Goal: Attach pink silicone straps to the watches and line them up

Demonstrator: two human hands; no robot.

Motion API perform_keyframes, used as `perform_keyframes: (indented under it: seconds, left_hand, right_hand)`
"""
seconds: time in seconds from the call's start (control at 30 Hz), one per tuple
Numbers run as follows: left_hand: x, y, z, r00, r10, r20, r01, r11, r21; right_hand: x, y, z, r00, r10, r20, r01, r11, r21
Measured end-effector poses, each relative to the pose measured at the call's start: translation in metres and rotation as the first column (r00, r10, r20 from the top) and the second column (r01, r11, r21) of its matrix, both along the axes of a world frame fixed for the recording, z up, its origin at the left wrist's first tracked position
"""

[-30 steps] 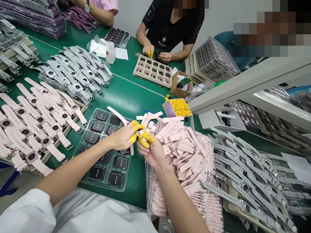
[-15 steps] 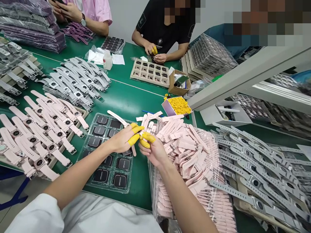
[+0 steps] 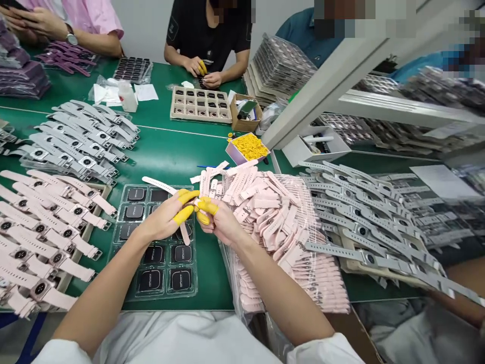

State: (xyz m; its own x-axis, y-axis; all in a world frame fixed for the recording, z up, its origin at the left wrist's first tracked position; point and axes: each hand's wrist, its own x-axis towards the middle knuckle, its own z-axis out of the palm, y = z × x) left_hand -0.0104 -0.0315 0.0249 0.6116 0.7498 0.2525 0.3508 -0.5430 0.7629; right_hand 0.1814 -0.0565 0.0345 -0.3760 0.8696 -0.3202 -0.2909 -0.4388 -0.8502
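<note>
Both my hands meet over the right side of a clear plastic tray [image 3: 162, 292] of black square watch faces. My left hand [image 3: 164, 215], with yellow finger cots on, is closed on a pale pink watch strap [image 3: 156, 183]. One strip of it sticks out to the upper left and another hangs below the fingers. My right hand [image 3: 217, 220], also in yellow cots, pinches at the same spot from the right. Whatever sits between the fingertips is mostly covered. Just right of it lies a heap of loose pink straps [image 3: 271, 212] on bagged ones.
Pink watches [image 3: 41, 227] and grey watches [image 3: 87, 136] lie in rows at left, more grey watches [image 3: 364, 227] at right. A box of yellow finger cots [image 3: 248, 149] stands ahead. Beyond it, a person [image 3: 210, 40] works at a beige tray [image 3: 200, 117]. A slanted metal post [image 3: 303, 101] rises at right.
My view has swung to the right, so the scene sits further left. My hands stay together on the pink strap, with only slight finger movement.
</note>
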Motion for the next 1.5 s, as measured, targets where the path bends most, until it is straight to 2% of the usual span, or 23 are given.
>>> perform_keyframes:
  seconds: [0.07, 0.13, 0.2, 0.3, 0.4, 0.5, 0.57, 0.63, 0.73, 0.83, 1.0, 1.17, 1.23, 1.33, 1.4, 1.5]
  left_hand:
    - [-0.003, 0.001, 0.009, 1.000, 0.022, -0.018, -0.022, 0.999, -0.027]
    - [-0.011, 0.004, 0.022, 0.992, 0.076, -0.105, -0.082, 0.996, -0.045]
    - [-0.024, 0.008, 0.037, 0.959, 0.155, -0.237, -0.168, 0.985, -0.033]
    - [-0.050, 0.017, 0.056, 0.847, 0.228, -0.480, -0.232, 0.971, 0.051]
    - [-0.070, 0.027, 0.065, 0.745, 0.224, -0.629, -0.184, 0.974, 0.129]
    - [-0.081, 0.040, 0.065, 0.734, 0.153, -0.661, -0.143, 0.987, 0.069]
    - [-0.085, 0.051, 0.059, 0.727, 0.080, -0.682, -0.130, 0.991, -0.022]
    - [-0.086, 0.061, 0.050, 0.707, 0.010, -0.708, -0.122, 0.987, -0.107]
    - [-0.088, 0.073, 0.033, 0.656, -0.006, -0.755, -0.149, 0.979, -0.138]
    - [-0.090, 0.078, 0.017, 0.623, 0.071, -0.779, -0.187, 0.980, -0.061]
    - [-0.089, 0.077, -0.001, 0.629, 0.173, -0.758, -0.176, 0.981, 0.078]
    - [-0.094, 0.065, -0.009, 0.590, 0.376, -0.715, -0.249, 0.926, 0.282]
    - [-0.100, 0.057, -0.006, 0.555, 0.440, -0.706, -0.276, 0.898, 0.343]
    - [-0.110, 0.044, 0.002, 0.466, 0.422, -0.778, -0.220, 0.907, 0.360]
    - [-0.113, 0.036, 0.005, 0.413, 0.377, -0.829, -0.172, 0.926, 0.336]
    - [-0.111, 0.028, 0.003, 0.398, 0.368, -0.840, -0.172, 0.930, 0.326]
  right_hand:
    - [0.003, 0.000, 0.002, 0.990, -0.022, 0.137, -0.002, 0.985, 0.174]
    - [0.009, 0.000, 0.006, 0.919, -0.069, 0.389, -0.090, 0.922, 0.376]
    - [0.014, -0.001, 0.012, 0.758, -0.119, 0.642, -0.269, 0.839, 0.473]
    - [0.020, -0.002, 0.022, 0.490, -0.135, 0.861, -0.504, 0.762, 0.407]
    - [0.026, -0.001, 0.031, 0.334, -0.216, 0.918, -0.593, 0.709, 0.383]
    - [0.037, 0.001, 0.034, 0.192, -0.452, 0.871, -0.580, 0.664, 0.472]
    - [0.048, 0.003, 0.028, 0.050, -0.557, 0.829, -0.547, 0.679, 0.489]
    - [0.057, 0.004, 0.018, -0.067, -0.577, 0.814, -0.534, 0.710, 0.459]
    - [0.062, 0.005, 0.004, -0.154, -0.582, 0.799, -0.560, 0.717, 0.415]
    - [0.059, 0.004, -0.001, -0.181, -0.594, 0.784, -0.557, 0.718, 0.416]
    - [0.056, 0.005, 0.001, -0.181, -0.622, 0.762, -0.546, 0.708, 0.448]
    - [0.057, 0.008, -0.003, -0.122, -0.648, 0.752, -0.512, 0.690, 0.512]
    - [0.058, 0.011, -0.005, -0.068, -0.661, 0.748, -0.463, 0.685, 0.563]
    - [0.059, 0.016, -0.002, 0.038, -0.719, 0.694, -0.365, 0.636, 0.680]
    - [0.059, 0.016, 0.005, 0.143, -0.789, 0.597, -0.270, 0.550, 0.791]
    - [0.052, 0.012, 0.018, 0.389, -0.846, 0.364, -0.010, 0.391, 0.920]
